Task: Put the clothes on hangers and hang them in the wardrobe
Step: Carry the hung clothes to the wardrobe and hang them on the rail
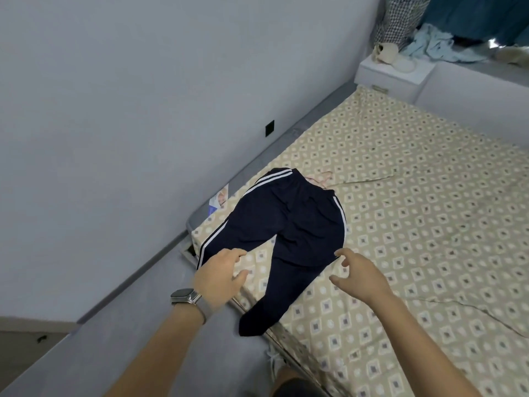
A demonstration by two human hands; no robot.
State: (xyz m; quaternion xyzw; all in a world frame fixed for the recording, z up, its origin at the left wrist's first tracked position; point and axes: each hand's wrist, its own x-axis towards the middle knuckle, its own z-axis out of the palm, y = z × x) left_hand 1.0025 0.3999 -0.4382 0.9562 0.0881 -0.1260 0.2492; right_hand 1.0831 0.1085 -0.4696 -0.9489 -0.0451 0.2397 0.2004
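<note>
Dark navy track pants (289, 224) with white side stripes lie spread on the patterned bed sheet (415, 196), waistband toward the far wall, one leg hanging over the near edge. My left hand (220, 275), with a watch on its wrist, hovers at the left leg's cuff, fingers relaxed and spread. My right hand (360, 277) hovers by the right leg, fingers loosely spread, holding nothing. No hanger or wardrobe shows in the view.
A grey bed frame ledge (120, 325) runs along the wall on the left. A white nightstand (392, 78) with a pale object stands at the far corner, with a heap of bluish clothes (440, 44) behind it. A small paper (219, 200) lies beside the pants.
</note>
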